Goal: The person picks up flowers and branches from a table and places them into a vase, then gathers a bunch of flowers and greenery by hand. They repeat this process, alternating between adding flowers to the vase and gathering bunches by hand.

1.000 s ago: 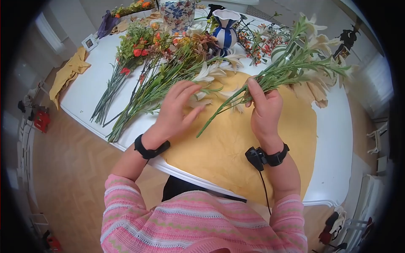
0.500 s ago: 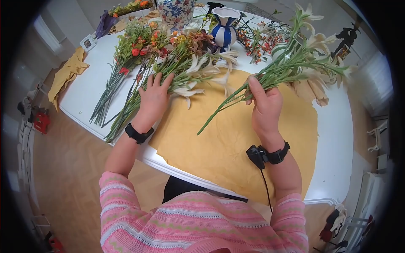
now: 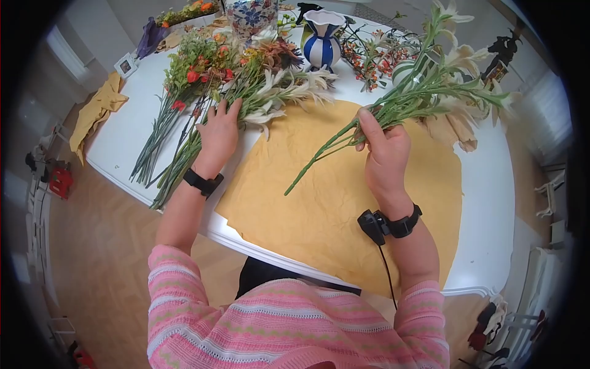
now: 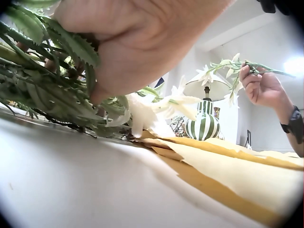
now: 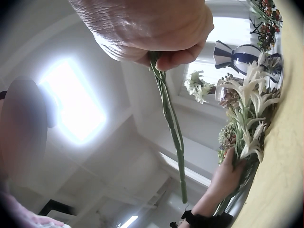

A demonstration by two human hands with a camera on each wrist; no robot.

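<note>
My right hand [image 3: 389,158] grips a few artificial white lilies by their green stems [image 3: 321,157], thumb on top. The lily leaves [image 3: 430,101] and pale blooms reach up to the right, above the yellow-brown wrapping paper [image 3: 350,215]. Over on the left, my left hand [image 3: 219,136] rests on a bundle of stems with its fingers spread. White lilies [image 3: 273,95] lie at the top of that bundle, just past the fingertips. In the left wrist view, toothed green leaves [image 4: 71,52] partly cover the left fingers.
A red-flowered bunch [image 3: 157,135] lies left of the bundle. Behind stand a blue-and-white striped vase [image 3: 321,49] and a floral pot [image 3: 252,18]. Branches with red berries [image 3: 372,67] spread beside the vase. A green-striped lamp [image 4: 203,121] stands at the right, a small frame [image 3: 126,65] far left.
My left hand has moved left from over the paper onto the stem bundle. The bundle's white lilies have shifted left, off much of the paper. My right hand stays nearly still, holding its lilies.
</note>
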